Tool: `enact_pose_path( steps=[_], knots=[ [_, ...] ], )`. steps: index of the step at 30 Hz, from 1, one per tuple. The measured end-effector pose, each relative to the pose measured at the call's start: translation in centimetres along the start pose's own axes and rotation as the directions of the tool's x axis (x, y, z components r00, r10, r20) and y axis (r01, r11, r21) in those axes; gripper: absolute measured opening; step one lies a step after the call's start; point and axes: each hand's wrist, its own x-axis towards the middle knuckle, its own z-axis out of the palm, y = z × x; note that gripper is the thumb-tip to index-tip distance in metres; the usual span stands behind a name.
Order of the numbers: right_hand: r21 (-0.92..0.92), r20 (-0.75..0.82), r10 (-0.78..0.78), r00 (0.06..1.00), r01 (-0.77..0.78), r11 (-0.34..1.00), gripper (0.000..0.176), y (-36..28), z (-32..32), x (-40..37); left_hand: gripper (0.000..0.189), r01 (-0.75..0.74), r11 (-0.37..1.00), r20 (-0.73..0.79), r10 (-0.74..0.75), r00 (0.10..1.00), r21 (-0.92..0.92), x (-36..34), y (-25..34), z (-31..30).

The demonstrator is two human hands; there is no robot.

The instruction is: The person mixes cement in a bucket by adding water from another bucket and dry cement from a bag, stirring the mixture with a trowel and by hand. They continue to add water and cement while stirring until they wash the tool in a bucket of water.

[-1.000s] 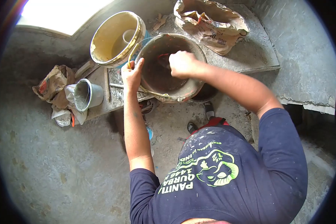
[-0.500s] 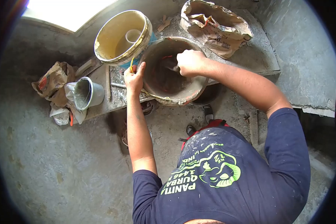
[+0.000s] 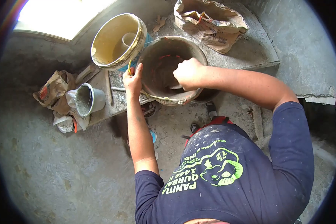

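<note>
Rough concrete [image 3: 302, 44] is surrounding me; my navy shirt [image 3: 227, 194] is reading "PANITIA," "1446" and "KE 12." My left hand [image 3: 132, 80] is pinching a yellow grip [image 3: 130, 68] beside the round grey bucket [image 3: 190, 46] near a dusty ledge [image 3: 255, 54]. Inside, my right hand [image 3: 188, 74] is clenching a mostly hidden tool [image 3: 176, 87]. Print is blurring on a crumpled sack [image 3: 212, 28].

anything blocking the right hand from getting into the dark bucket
Nothing visible stands in the way: the right hand is over the mouth of the dark bucket, and the large paper bag sits outside its rim.
</note>
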Motion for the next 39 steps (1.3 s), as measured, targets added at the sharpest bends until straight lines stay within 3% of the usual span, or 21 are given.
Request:
enact_pose_path(
  steps=[5,8,12,14,18,19,20,21,22,23,24,26,30,32,34,35,36,37,38,39],
  knots=[
    [-0.104,-0.067,0.105,0.992,-0.112,0.988,0.028,3.1,-1.9,1.6,0.054,-0.046,0.998,0.000,0.046,0.999,0.037,-0.2,0.4,0.3],
    [-0.130,0.033,0.129,0.991,-0.123,0.984,0.028,4.1,-1.3,1.9,0.048,-0.021,0.997,0.061,0.017,0.998,0.068,-0.1,1.3,0.4],
    [-0.084,0.151,0.122,0.981,-0.110,0.990,0.031,3.5,-0.5,1.3,0.053,-0.031,0.995,0.007,0.030,1.000,0.098,-0.5,3.0,1.9],
    [0.051,0.208,0.053,0.977,-0.065,0.997,0.030,2.9,-0.3,0.9,0.053,-0.092,0.988,0.001,0.092,0.996,0.121,0.0,3.1,2.7],
    [0.318,0.114,-0.021,0.993,-0.017,0.948,0.024,2.0,2.2,2.8,0.053,-0.124,0.984,0.026,0.122,0.992,0.128,0.1,3.9,3.2],
    [0.235,0.014,-0.249,0.968,0.239,0.942,0.019,3.5,4.6,4.6,0.053,-0.133,0.983,0.034,0.129,0.991,0.129,0.3,3.7,3.2],
    [0.239,0.005,-0.240,0.971,0.232,0.943,0.019,3.6,3.8,4.1,0.050,-0.128,0.985,0.030,0.125,0.992,0.114,0.5,3.2,3.1],
    [0.681,0.122,-0.049,0.991,-0.047,0.731,0.016,3.3,2.4,3.1,0.047,-0.118,0.988,0.027,0.116,0.993,0.102,0.4,3.1,2.8],
    [0.905,0.308,0.057,0.950,-0.311,0.289,0.016,3.0,1.5,2.4,0.047,-0.125,0.986,0.036,0.122,0.992,0.107,0.4,3.0,2.5],
    [0.952,0.303,0.123,0.945,-0.306,0.001,0.016,2.8,2.1,2.2,0.048,-0.103,0.991,0.050,0.099,0.994,0.085,0.4,3.2,2.4],
    [0.954,0.297,0.129,0.946,-0.299,-0.006,0.016,3.3,2.2,2.0,0.048,-0.077,0.995,0.066,0.073,0.995,0.063,0.4,3.4,2.3],
    [0.916,0.338,0.277,0.900,-0.246,-0.318,0.017,4.3,2.3,1.9,0.046,-0.060,0.995,0.083,0.053,0.995,0.077,0.8,2.9,2.2],
    [0.906,0.357,0.247,0.901,-0.270,-0.326,0.016,5.0,2.3,3.4,0.043,-0.010,1.000,0.100,0.010,0.995,0.004,1.2,2.9,2.5],
    [0.927,0.321,0.275,0.906,-0.240,-0.290,0.025,2.5,1.2,3.0,0.042,0.029,0.999,0.116,-0.026,0.993,-0.024,1.2,3.2,3.0],
    [0.960,0.263,0.183,0.947,-0.276,0.044,0.023,0.7,2.0,3.2,0.042,0.052,0.997,0.100,-0.046,0.994,-0.062,1.4,2.7,3.2],
    [0.871,-0.035,0.128,0.991,-0.032,0.490,0.020,0.3,5.0,5.0,0.041,0.038,0.999,0.082,-0.035,0.996,-0.036,1.4,2.4,3.2],
    [0.547,-0.278,-0.052,0.959,0.203,0.813,0.021,-1.0,4.3,4.1,0.041,0.035,0.999,0.082,-0.033,0.996,-0.035,1.6,2.2,2.9],
    [0.563,-0.143,0.062,0.988,0.030,0.826,0.025,-0.9,3.8,2.6,0.041,0.050,0.998,0.095,-0.046,0.994,-0.034,1.6,1.8,2.3],
    [0.587,-0.144,0.081,0.986,0.019,0.810,0.024,-0.3,3.3,1.7,0.040,0.064,0.997,0.105,-0.060,0.993,-0.035,1.4,1.6,1.9],
    [0.759,0.034,0.098,0.995,-0.090,0.645,0.025,1.3,3.0,1.5,0.039,0.073,0.995,0.088,-0.067,0.994,-0.068,1.0,2.0,2.0]
  ],
)
